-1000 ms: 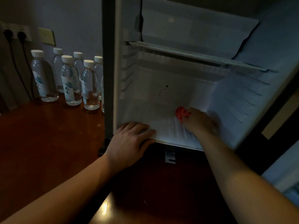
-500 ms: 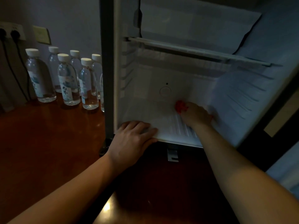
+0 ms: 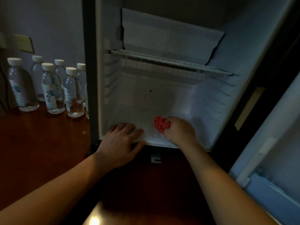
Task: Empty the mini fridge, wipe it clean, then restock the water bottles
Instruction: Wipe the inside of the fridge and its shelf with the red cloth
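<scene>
Inside the open mini fridge [image 3: 162,88], the white cavity holds no bottles; one wire shelf [image 3: 170,62] spans it near the top, and ribbed rail slots line both side walls. Floor of the cavity is smooth white plastic with shallow ridges. Right hand [image 3: 179,129] rests on that floor toward the front, fingers clamped around a bunched red cloth [image 3: 159,125], which is crumpled and soft-looking and sticks out to the left of the fist. Left hand [image 3: 121,143] lies flat on the front lip of the fridge floor, fingers straight and slightly apart, holding nothing. Fridge door [image 3: 272,159] stands open at right, pale inner liner showing. On the glossy dark wood table [image 3: 40,151], left of the fridge, water bottles [image 3: 52,90] stand upright in a close cluster: clear plastic, white caps, pale labels, water inside.
</scene>
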Available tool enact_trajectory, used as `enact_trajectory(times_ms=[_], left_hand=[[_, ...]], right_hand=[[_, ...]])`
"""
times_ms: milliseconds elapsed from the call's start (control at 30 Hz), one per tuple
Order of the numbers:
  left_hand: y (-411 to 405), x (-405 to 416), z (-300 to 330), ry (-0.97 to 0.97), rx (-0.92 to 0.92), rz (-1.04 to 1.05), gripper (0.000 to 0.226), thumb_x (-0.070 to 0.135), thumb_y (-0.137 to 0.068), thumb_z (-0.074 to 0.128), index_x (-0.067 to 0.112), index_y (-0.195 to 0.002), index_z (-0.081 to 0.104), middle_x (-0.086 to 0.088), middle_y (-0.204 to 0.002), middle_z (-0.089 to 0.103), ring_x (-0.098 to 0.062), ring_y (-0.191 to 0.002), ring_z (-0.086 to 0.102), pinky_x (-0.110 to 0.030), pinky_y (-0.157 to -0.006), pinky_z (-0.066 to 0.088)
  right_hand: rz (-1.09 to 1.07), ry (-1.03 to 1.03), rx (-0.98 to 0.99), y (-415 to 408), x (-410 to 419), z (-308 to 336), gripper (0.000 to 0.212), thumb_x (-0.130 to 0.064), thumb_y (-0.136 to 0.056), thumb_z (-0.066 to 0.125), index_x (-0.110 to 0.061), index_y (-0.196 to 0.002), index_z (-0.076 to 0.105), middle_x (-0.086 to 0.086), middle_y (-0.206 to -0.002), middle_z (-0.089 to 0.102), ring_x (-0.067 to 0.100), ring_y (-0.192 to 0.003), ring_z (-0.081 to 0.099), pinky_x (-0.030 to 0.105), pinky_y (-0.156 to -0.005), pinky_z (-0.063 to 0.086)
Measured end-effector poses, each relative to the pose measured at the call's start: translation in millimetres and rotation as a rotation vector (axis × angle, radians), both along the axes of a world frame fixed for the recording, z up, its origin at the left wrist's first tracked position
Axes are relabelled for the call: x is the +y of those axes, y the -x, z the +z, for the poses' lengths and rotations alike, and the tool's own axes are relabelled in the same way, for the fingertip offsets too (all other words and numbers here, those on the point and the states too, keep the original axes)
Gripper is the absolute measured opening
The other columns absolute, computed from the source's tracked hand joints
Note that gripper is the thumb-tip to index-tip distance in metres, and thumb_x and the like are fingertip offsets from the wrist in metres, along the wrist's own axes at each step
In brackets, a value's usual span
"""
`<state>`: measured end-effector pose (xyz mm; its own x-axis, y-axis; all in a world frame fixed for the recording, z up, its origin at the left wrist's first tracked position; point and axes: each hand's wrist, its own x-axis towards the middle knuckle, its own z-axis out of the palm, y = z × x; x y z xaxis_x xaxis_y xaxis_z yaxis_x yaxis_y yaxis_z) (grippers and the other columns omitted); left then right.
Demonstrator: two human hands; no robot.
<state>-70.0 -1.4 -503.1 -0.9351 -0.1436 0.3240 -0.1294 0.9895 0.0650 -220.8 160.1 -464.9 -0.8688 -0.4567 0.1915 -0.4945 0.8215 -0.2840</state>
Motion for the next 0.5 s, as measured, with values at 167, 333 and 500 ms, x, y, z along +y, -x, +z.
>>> enact_trajectory(times_ms=[167,333,500], left_hand=[[41,-5,24,-0.106,-0.206,0.068,0.062,0.068,-0.097,0.024,0.04,-0.153,0.026,0.004,-0.164,0.017,-0.019,-0.151,0.012,-0.044,-0.121,0.005],[69,-15,28,-0.161,-0.3,0.072,0.063,0.068,-0.098,0.022,0.041,-0.155,0.019,0.004,-0.166,0.012,-0.018,-0.152,0.009,-0.046,-0.121,0.006],[74,-20,28,-0.173,-0.234,0.071,0.057,0.064,-0.099,0.028,0.043,-0.152,0.027,0.007,-0.163,0.021,-0.016,-0.149,0.016,-0.043,-0.119,0.011]], right_hand=[[-0.106,0.01,0.038,15,-14,-1,0.03,-0.032,-0.089,0.05,-0.032,-0.115,0.064,0.004,-0.112,0.068,0.031,-0.104,0.064,0.039,-0.086,0.053],[-0.141,0.03,0.066,36,-29,-2,0.029,-0.034,-0.093,0.048,-0.032,-0.117,0.064,0.005,-0.114,0.068,0.029,-0.104,0.064,0.038,-0.087,0.051],[-0.2,0.134,0.043,54,-41,2,0.033,-0.046,-0.095,0.046,-0.03,-0.119,0.063,0.008,-0.116,0.067,0.032,-0.105,0.063,0.037,-0.086,0.048]])
